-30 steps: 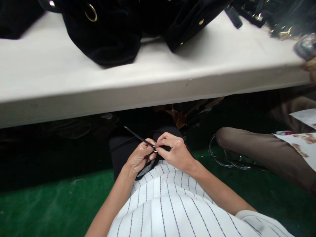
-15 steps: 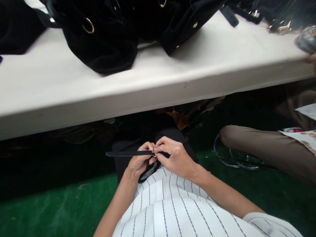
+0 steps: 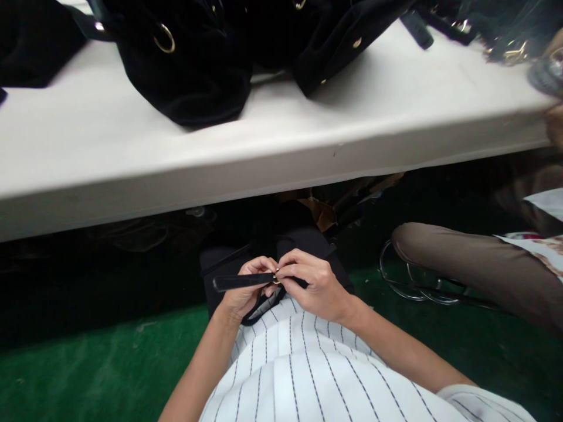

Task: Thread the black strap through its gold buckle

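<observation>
Over my lap, a black strap runs between my two hands, its free end pointing left. My left hand is closed on the strap from below. Fingers of my right hand pinch the strap where a small gold-coloured buckle shows at the fingertips. Part of the buckle is hidden behind the fingers. A loop of the same black strap hangs below my left hand, against the striped shirt.
A white-covered table stands in front of my knees. Black bags with gold rings lie on it, with straps and metal fittings at the right. A co-worker's leg and a metal stool are on my right.
The strap's free end has turned, so its flat face shows wider and its tip lies nearer my left hand. Both hands keep their hold. The view has shifted slightly.
</observation>
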A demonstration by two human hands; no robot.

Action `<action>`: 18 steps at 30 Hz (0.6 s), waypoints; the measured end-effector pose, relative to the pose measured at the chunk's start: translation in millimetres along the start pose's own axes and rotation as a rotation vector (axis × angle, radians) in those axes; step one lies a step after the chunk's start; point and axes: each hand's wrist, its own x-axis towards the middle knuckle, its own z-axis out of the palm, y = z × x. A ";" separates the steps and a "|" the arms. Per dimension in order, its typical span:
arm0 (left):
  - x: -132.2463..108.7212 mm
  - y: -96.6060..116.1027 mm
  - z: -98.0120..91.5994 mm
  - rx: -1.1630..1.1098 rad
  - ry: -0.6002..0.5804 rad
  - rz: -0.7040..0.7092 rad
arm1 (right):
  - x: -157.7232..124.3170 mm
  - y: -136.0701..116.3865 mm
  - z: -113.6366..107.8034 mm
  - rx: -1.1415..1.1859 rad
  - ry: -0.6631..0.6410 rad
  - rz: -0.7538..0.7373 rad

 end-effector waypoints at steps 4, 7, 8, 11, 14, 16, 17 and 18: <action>-4.8 0.7 8.2 0.110 0.109 0.075 | -1.6 2.8 -0.9 0.039 0.043 0.008; -11.4 0.2 15.7 0.235 0.194 0.170 | -1.8 3.2 -2.5 0.062 0.080 0.036; -13.9 -0.2 18.6 0.280 0.222 0.196 | -2.4 3.0 -2.8 0.071 0.090 0.059; -20.5 -2.7 28.2 0.400 0.318 0.253 | -6.4 2.9 -2.6 0.112 0.112 0.145; -24.2 -7.2 34.9 0.477 0.378 0.281 | -13.4 5.7 -0.9 0.186 0.130 0.216; -25.1 -10.8 35.4 0.497 0.375 0.280 | -18.5 9.3 0.4 0.237 0.137 0.261; -25.3 -12.5 34.6 0.493 0.366 0.272 | -20.9 11.3 0.9 0.257 0.140 0.280; -25.5 -14.0 33.2 0.484 0.352 0.256 | -23.0 13.3 1.3 0.273 0.141 0.295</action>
